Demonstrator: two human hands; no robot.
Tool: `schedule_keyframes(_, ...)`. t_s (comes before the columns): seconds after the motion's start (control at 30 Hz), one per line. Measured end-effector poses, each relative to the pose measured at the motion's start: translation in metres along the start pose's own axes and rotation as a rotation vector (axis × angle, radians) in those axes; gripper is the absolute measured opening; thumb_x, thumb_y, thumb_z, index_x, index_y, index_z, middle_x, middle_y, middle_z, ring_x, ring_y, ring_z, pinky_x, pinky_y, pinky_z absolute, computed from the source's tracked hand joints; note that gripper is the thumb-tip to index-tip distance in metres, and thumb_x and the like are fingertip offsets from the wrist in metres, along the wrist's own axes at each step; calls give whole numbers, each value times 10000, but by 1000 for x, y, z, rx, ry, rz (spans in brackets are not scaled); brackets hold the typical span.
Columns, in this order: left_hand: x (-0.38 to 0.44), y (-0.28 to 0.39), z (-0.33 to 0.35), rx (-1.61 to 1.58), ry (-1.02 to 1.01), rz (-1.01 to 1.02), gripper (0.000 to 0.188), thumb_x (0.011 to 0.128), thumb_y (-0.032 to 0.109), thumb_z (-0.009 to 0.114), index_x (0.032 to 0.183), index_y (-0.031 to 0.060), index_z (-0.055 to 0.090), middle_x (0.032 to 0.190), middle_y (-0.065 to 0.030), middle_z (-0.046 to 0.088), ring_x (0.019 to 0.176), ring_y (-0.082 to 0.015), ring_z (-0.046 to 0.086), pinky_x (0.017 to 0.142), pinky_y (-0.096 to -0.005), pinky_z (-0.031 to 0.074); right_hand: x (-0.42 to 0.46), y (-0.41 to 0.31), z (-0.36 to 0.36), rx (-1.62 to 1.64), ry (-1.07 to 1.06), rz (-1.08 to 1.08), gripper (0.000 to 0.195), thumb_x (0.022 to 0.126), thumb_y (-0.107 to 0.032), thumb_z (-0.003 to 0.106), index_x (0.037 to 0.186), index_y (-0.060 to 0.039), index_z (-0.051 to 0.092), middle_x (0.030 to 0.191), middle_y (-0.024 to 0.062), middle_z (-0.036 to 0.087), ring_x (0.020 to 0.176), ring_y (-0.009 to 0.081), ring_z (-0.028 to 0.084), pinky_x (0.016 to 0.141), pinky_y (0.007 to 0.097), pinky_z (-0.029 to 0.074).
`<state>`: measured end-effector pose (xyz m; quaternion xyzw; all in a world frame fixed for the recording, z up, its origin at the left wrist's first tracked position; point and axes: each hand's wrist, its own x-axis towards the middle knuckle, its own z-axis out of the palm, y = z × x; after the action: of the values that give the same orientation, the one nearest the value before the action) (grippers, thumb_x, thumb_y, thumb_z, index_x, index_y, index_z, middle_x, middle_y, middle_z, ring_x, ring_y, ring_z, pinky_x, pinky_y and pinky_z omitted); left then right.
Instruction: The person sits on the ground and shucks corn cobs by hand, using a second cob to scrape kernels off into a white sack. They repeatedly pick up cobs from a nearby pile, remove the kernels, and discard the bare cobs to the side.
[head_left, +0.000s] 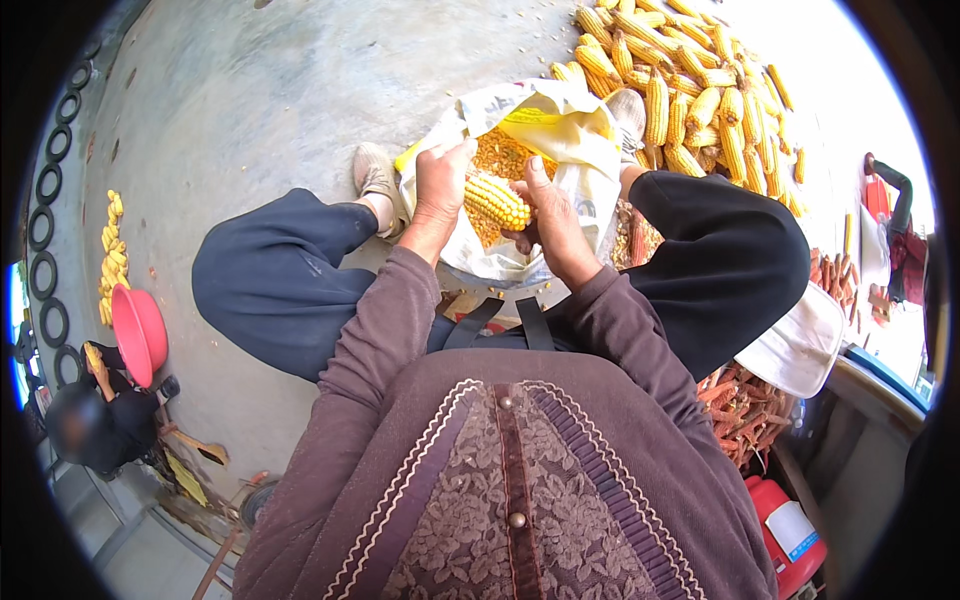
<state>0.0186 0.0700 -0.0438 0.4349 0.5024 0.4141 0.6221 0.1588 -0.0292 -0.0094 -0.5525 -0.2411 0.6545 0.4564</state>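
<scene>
My left hand (441, 180) is closed around one end of a yellow corn cob (496, 201), held slantwise over a white woven sack (469, 251). My right hand (551, 206) touches the cob's other end, its thumb raised and its fingers bent beneath, partly hidden. The sack stands open between my feet, and loose corn kernels (501, 152) lie inside it. Rows of kernels still cover the side of the cob that shows.
A large heap of corn cobs (705, 112) lies beyond my right foot. Stripped red cobs (739, 412) are piled at my right side. At the far left a person (97, 420) sits by a pink basin (142, 334). Another person (900, 232) is at the right rim.
</scene>
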Motion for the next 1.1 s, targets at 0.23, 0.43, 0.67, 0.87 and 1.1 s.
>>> schedule_keyframes(0.23, 0, -8, -1, -32, -7, -73, 137, 892, 116, 633, 844, 4, 698, 781, -4, 646, 696, -84, 582, 646, -260, 451, -12, -18, 10, -167, -49, -1, 560, 1008, -533, 491, 893, -14, 667, 667, -11, 550, 539, 61, 478, 486, 232, 386)
schedule_keyframes(0.43, -2, 0, 4, -44, 3, -24, 208, 861, 126, 625, 702, -8, 620, 647, -19, 582, 605, -105, 527, 581, -300, 412, -1, 3, -1, -73, -39, 38, 591, 1008, -552, 476, 902, -3, 670, 657, 6, 567, 540, 63, 486, 492, 226, 397)
schedule_keyframes(0.67, -3, -1, -1, 449, -168, 84, 188, 897, 154, 633, 783, 7, 658, 721, 18, 612, 624, -70, 530, 576, -260, 413, 15, 15, -3, -152, -93, 78, 519, 1010, -495, 514, 1006, 1, 667, 840, 18, 665, 740, 84, 618, 656, 217, 480)
schedule_keyframes(0.87, -14, 10, 6, -55, -169, -47, 198, 905, 171, 632, 746, 53, 646, 682, 33, 563, 612, -59, 505, 575, -244, 389, 3, 6, 2, 229, -182, 178, 508, 1010, -498, 497, 1073, -15, 641, 807, 113, 692, 561, 181, 680, 366, 242, 445)
schedule_keyframes(1.1, -9, 8, 2, 25, -209, -3, 201, 911, 163, 611, 760, 37, 653, 707, 20, 582, 629, -57, 516, 587, -247, 395, 0, 0, 4, 384, -233, 245, 506, 1011, -511, 489, 1016, -24, 625, 674, 103, 640, 469, 166, 618, 324, 245, 398)
